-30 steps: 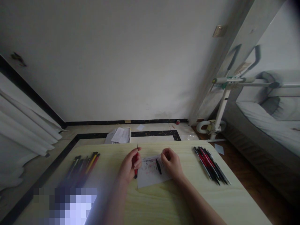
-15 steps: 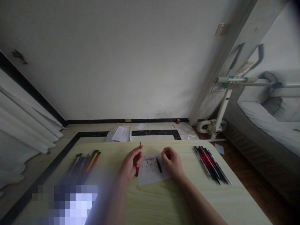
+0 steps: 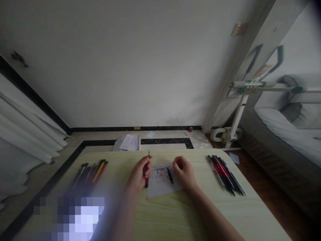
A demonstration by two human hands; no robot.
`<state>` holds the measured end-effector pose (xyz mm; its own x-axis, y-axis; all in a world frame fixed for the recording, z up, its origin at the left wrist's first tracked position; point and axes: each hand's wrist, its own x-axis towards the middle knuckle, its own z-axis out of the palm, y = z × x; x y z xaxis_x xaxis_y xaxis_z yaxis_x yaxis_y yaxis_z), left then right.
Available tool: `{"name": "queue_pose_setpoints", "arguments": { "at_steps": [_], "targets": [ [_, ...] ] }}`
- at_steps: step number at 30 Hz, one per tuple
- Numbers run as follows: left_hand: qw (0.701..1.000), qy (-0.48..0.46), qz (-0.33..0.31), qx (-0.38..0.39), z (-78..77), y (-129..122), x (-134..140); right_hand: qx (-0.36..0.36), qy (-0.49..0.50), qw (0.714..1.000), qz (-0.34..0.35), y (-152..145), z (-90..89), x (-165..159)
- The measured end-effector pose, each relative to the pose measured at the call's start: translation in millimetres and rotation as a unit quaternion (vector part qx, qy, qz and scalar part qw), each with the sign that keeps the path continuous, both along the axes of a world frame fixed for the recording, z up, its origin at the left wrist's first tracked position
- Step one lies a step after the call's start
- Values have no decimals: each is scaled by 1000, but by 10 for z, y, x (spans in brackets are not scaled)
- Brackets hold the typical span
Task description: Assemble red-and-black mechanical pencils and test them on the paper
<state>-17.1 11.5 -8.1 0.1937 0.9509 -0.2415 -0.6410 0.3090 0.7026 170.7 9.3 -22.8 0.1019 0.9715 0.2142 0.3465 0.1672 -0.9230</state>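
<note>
Both bare forearms reach forward from the lower edge of the view and converge toward the middle. The left hand (image 3: 138, 174) lies a little left of centre, wrist low, fingers curled inward with thumb and forefinger pinched together in a closed grip. The right hand (image 3: 184, 172) sits just right of centre, near the left but apart from it, knuckles up, fingers bent under into a loose fist. The right forearm runs back diagonally toward the lower right

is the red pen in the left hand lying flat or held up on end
Held up on end. The left hand grips the red pen nearly vertical, its thin tip pointing up above the fingers and its lower end by the scribbled paper.
</note>
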Motion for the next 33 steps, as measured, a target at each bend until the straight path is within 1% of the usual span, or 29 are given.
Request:
{"name": "queue_pose_setpoints", "arguments": {
  "at_steps": [3,10,17,22,28,33],
  "targets": [
    [1000,-4,-9,-3,-16,2,-7,0,1,1000,0,-5,-1,-2],
    [1000,-13,-2,-3,-63,1,-14,8,-11,1000,-3,-2,6,3],
    [1000,-10,-11,-16,-48,12,-14,1,-2,1000,-3,4,0,-3],
    [1000,3,-15,-1,-32,3,-5,3,-4,1000,-7,8,-9,-8],
    [1000,12,-7,-12,-33,6,6,5,1,1000,-6,10,-7,-3],
    [1000,0,-7,-13,-32,15,4,1,-7,1000,-5,3,6,-9]
  ]
}}
